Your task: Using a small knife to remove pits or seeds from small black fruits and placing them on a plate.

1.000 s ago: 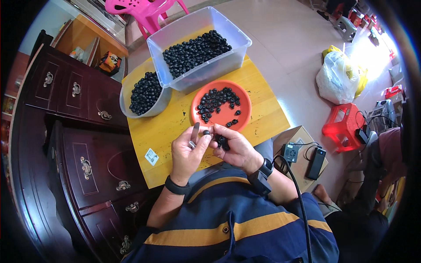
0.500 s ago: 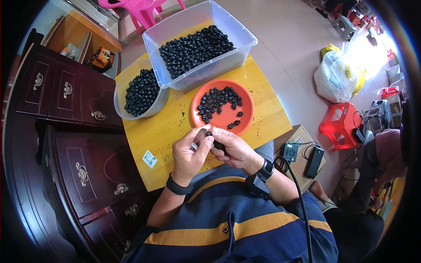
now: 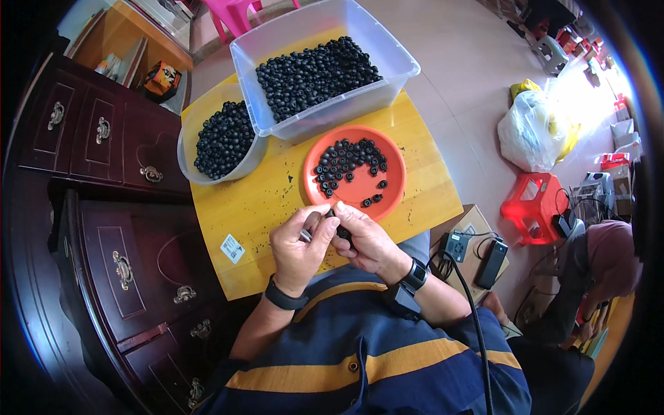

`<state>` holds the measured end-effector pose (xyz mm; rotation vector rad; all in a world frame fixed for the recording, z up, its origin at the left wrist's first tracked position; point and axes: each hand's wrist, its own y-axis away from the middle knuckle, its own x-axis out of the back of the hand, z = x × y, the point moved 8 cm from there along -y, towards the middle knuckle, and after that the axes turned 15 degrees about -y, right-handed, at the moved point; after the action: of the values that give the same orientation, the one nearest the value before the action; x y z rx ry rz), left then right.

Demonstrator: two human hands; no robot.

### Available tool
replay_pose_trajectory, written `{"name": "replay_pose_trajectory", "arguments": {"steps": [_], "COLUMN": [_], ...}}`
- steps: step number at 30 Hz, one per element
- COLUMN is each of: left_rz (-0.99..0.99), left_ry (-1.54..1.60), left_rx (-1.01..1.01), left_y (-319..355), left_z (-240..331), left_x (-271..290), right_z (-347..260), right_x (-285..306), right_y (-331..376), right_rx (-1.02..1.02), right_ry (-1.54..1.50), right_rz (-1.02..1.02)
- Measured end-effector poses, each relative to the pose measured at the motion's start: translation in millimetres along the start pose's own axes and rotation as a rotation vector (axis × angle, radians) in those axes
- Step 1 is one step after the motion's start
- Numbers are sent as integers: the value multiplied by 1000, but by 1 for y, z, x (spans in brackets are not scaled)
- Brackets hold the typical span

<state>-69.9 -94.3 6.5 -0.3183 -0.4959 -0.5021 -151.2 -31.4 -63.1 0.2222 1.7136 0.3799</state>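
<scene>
A small black bead (image 3: 330,216) sits just below the frame's centre, pinched between both hands over the near edge of the yellow surface (image 3: 277,197). The left hand (image 3: 299,243) has its fingers closed together around a thin metal tool (image 3: 305,236) and meets the bead with its thumb tip. The right hand (image 3: 365,238) has its fingers clamped on the bead and on more dark pieces cupped beneath; what those are I cannot tell.

The grip is fingertip-only, so a slip could send the bead rolling off the surface edge onto the lap or floor. The tool's point lies close to the fingers and could jab them if it skids off the round bead.

Just above, the orange plate (image 3: 387,200) of loose beads lies within a knuckle's nudge; beyond it stand a clear tub (image 3: 398,66) and a bowl (image 3: 188,169), both heaped.
</scene>
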Motion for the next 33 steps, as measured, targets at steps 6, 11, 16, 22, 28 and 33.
{"name": "replay_pose_trajectory", "arguments": {"steps": [6, 11, 16, 22, 28, 33], "left_rz": [3, 52, 19, -209, -204, -173], "left_ry": [-14, -8, 9, -239, -288, -334], "left_rx": [-27, -88, 25, -86, -198, -223], "left_y": [5, 7, 0, -8, -10, -9], "left_z": [2, 4, 1, 10, 25, 30], "left_x": [-3, -1, 14, 11, 6, 6], "right_z": [-1, 2, -6, -6, -3, -4], "right_x": [5, 11, 6, 6, -1, -3], "right_y": [1, 2, 5, 6, 10, 12], "right_rx": [7, -1, -14, -33, -50, -19], "right_ry": [17, -19, -36, -31, 65, 57], "right_rz": [-4, 14, -4, -78, -96, -136]}}
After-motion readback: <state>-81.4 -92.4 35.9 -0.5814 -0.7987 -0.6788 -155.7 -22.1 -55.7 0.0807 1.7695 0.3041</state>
